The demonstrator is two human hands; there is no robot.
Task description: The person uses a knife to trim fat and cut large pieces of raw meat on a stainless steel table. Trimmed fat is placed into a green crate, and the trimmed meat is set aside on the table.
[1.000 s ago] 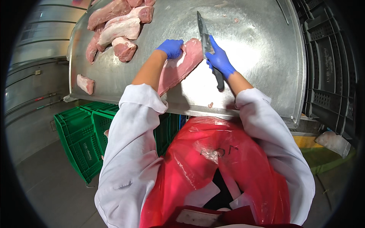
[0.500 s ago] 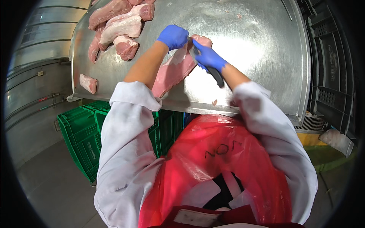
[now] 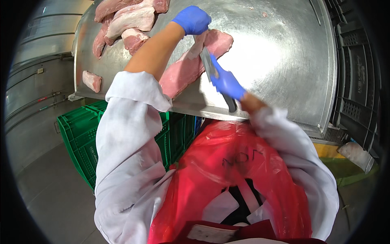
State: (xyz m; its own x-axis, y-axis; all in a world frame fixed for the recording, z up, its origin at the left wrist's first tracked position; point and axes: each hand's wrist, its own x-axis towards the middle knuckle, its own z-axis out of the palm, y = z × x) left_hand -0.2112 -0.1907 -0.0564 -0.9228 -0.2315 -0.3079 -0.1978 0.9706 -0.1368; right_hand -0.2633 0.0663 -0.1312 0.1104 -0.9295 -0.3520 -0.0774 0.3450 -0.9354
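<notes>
A long pink slab of meat (image 3: 182, 74) lies slantwise on the metal table. At its far end my left hand (image 3: 191, 20), in a blue glove, is closed on a pale strip of fat (image 3: 197, 46) and holds it raised off the meat. My right hand (image 3: 228, 83), also blue-gloved, grips a knife (image 3: 207, 65) by its black handle. The blade points away from me and rests against the slab where the strip lifts off. My left hand's fingertips are partly hidden behind its own back.
Several pieces of meat (image 3: 131, 22) are heaped at the table's far left, with a small chunk (image 3: 92, 81) near the left edge. Green crates (image 3: 79, 132) stand below the table's front left. Black crates (image 3: 359, 77) line the right side beyond the table rim (image 3: 331, 61).
My left hand has moved farther away, lifting the strip higher. My right hand and the knife have come nearer to me, baring more of the slab's far end.
</notes>
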